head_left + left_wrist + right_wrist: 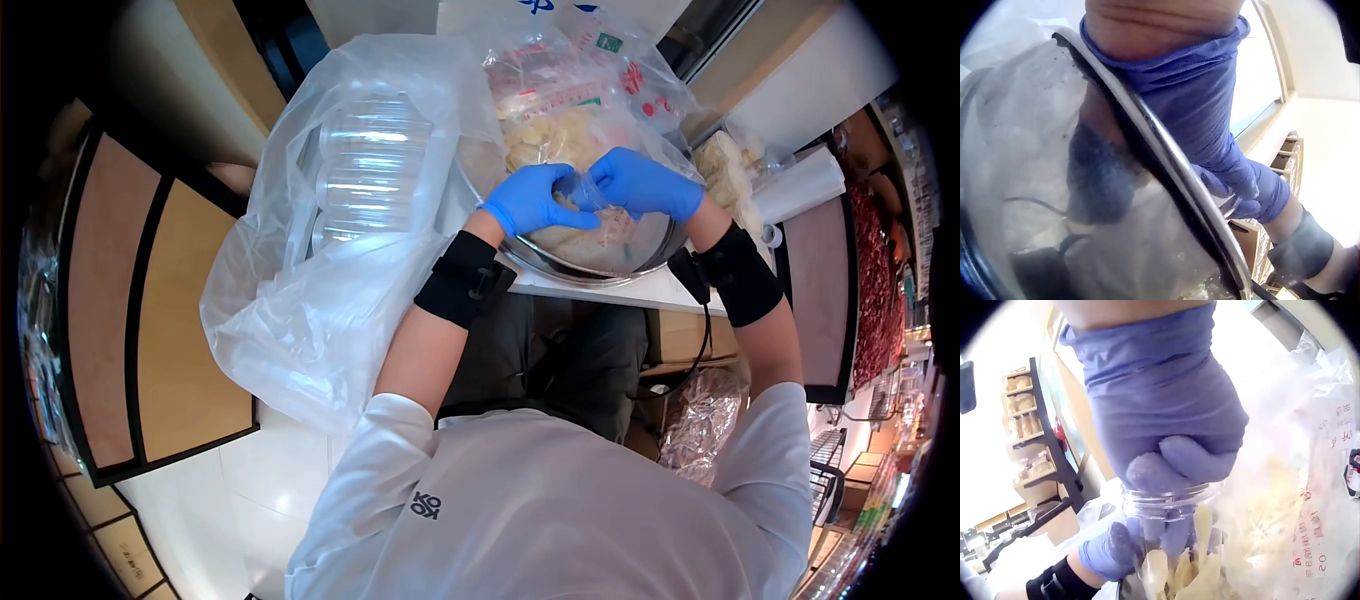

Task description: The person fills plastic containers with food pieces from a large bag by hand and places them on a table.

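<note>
Both hands wear blue gloves and meet over a steel bowl (590, 272) holding pale food slices. Between them is a small clear plastic jar (585, 190). My left hand (535, 200) curls round it from the left and my right hand (645, 185) grips it from the right. In the right wrist view my right hand (1160, 406) clamps the mouth of the jar (1172, 506), which has pale slices (1179, 569) inside, while my left hand (1110, 553) holds its far side. The left wrist view shows my left hand (1191, 94) above the bowl's rim (1166, 162).
A big clear plastic bag (300, 280) with stacked empty jars (370, 170) lies left of the bowl and hangs over the counter edge. A printed bag of pale slices (570, 100) stands behind the bowl. More bagged food (730, 175) lies at the right.
</note>
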Available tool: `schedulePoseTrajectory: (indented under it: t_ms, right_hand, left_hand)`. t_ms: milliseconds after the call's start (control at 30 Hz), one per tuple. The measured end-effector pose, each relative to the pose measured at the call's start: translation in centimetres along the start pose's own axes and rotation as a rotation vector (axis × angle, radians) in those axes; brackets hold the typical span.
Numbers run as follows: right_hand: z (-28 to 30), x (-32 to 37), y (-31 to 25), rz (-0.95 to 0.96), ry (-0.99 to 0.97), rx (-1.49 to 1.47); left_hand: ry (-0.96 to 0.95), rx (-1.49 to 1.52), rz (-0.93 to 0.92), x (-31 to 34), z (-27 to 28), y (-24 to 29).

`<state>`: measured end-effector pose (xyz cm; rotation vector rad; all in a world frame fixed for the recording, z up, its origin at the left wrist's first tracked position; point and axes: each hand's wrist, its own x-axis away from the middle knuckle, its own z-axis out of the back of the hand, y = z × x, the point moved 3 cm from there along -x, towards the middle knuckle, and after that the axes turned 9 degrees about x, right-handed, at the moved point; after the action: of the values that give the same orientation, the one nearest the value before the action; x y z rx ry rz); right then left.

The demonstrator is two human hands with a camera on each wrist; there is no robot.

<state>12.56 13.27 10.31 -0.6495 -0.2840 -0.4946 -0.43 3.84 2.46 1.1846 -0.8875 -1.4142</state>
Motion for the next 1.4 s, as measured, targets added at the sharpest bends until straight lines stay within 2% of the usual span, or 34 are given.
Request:
schedulePoseTrajectory:
  t_ms: [33, 100, 133, 200, 233, 300, 433, 500, 533, 567, 600, 633, 700, 733, 767, 833, 867, 933, 967, 1033, 1167, 1233, 1267, 1333, 1367, 1400]
  right_hand:
    - [0.3, 0.5, -0.3, 0.003, -0.003, 0.008]
    - [0.8, 1.5, -0.9, -0.053, -0.125, -0.219]
    - [1.0, 1.7, -0.3, -0.052, -0.125, -0.216]
    - [0.7, 1.9, 0.9, -0.097, -0.310, -0.595]
    - [0.5, 1.7, 1.2, -0.096, -0.310, -0.590]
    - [-0.5, 1.7, 1.8, -0.209, -0.326, -0.747]
    - [-1.0, 1.4, 1.5, -0.250, -0.363, -0.818]
    - [0.1, 2.0, -0.1, -0.090, -0.168, -0.664]
    - [0.3, 2.0, -0.1, -0.090, -0.165, -0.659]
    - [1.3, 2.0, -0.2, 0.007, 0.062, -0.711]
    - [2.3, 2.1, -0.1, 0.106, 0.289, -0.754]
    - [2.5, 2.1, 0.8, 0.108, 0.290, -0.746]
    - [3.4, 3.0, 4.9, 0.155, 0.650, -1.005]
    - [3.4, 3.7, 5.8, 0.245, 0.614, -0.896]
    - [3.1, 4.5, 5.9, 0.250, 0.615, -0.888]
    - [1.5, 5.7, 5.4, 0.203, 0.418, -0.399]
    - [0.7, 6.0, 5.4, 0.204, 0.420, -0.395]
    - [-1.7, 5.4, 5.8, 0.066, 0.354, -0.045]
    - [-2.5, 4.6, 6.6, 0.061, 0.360, -0.047]
    - [-3.4, 2.7, 8.5, 0.113, 0.683, 0.213]
    - [-4.5, -1.3, 10.3, 0.202, 0.805, 0.437]
    - [-4.3, -2.8, 10.0, 0.066, 0.685, 0.508]
    - [-3.8, -3.0, 9.5, 0.066, 0.690, 0.504]
    - [-3.0, -3.5, 9.2, 0.004, 0.456, 0.395]
    - [-2.8, -4.1, 9.6, 0.003, 0.461, 0.392]
    - [-3.2, -4.9, 10.3, 0.004, 0.308, 0.501]
  left_hand:
    - [0.019, -0.016, 0.027, 0.0, 0.2, 0.3]
    - [0.039, -0.002, 0.021, -0.2, 0.0, -0.5]
    - [0.052, 0.011, 0.017, -0.3, 0.0, -0.9]
    - [0.053, -0.006, 0.024, -0.2, 0.1, -0.6]
    - [0.051, -0.023, 0.033, -0.2, 0.1, -0.4]
    - [0.056, -0.029, 0.018, -0.1, 0.1, -0.6]
    - [0.106, -0.050, -0.057, -0.1, 0.0, -1.0]
    - [0.132, -0.012, -0.022, -0.1, 0.3, -0.5]
    - [0.159, 0.028, 0.014, -0.1, 0.5, -0.4]
    - [0.161, 0.028, 0.009, -0.2, 0.6, -0.4]
    - [0.269, 0.033, 0.070, -0.2, 0.9, -0.7]
    - [0.378, 0.040, 0.130, -0.2, 1.3, -0.9]
    - [0.445, 0.075, 0.138, 0.3, 1.6, 0.1]
    - [0.506, 0.107, 0.153, 0.4, 1.9, 0.4]
    - [0.511, 0.110, 0.145, 0.2, 1.9, -0.1]
    - [0.560, 0.273, 0.074, -0.2, 1.7, -1.7]
    - [0.560, 0.275, 0.070, -0.3, 1.7, -1.9]
    - [0.635, 0.390, -0.147, -0.1, 1.8, -1.6]
    - [0.627, 0.390, -0.148, -0.2, 1.8, -1.8]
    - [0.638, 0.417, -0.131, -0.4, 1.8, -2.2]
    - [0.661, 0.409, -0.132, -0.3, 1.7, -2.1]
    - [0.657, 0.183, -0.096, -0.2, 1.9, -2.2]
    - [0.654, 0.178, -0.097, -0.2, 1.9, -2.2]
    - [0.633, 0.228, -0.123, -0.2, 1.8, -2.2]
    - [0.629, 0.224, -0.125, -0.2, 1.8, -2.1]
    - [0.639, 0.159, -0.102, -0.1, 1.9, -2.0]
